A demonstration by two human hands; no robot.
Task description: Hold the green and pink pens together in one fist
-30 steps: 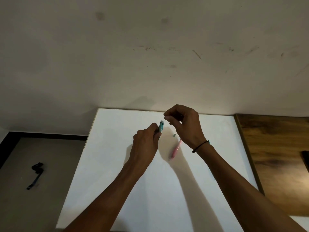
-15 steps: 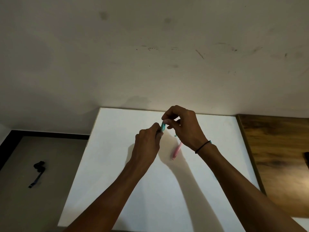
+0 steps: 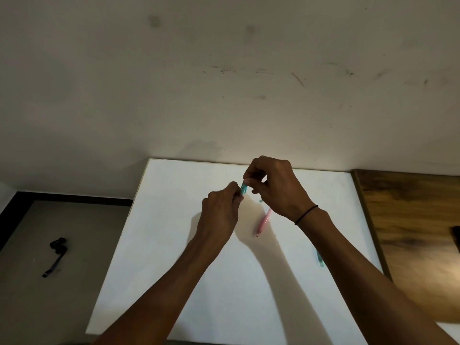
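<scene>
Pinching the teal pen (image 3: 243, 189) near the surface's (image 3: 174, 245) far edge, left hand (image 3: 219, 215) grips its barrel. Right hand (image 3: 276, 188) pinches its tip; seemingly half assembled, with a teal piece (image 3: 319, 260) lying loose.

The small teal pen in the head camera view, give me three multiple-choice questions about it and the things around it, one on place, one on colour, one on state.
1. Where does the slim pink pen lie?
A. on the white tabletop
B. on the grey floor
C. on the wooden surface

2. What colour is the thin band on the right wrist?
A. red
B. black
C. white

3. How is the small teal pen held?
A. lying free
C. by one hand only
B. between both hands

Answers: 1 A, it rests on the white top under the right hand. 2 B, a dark loop shows there. 3 B, the left hand grips it and the right fingers pinch its top.
</scene>
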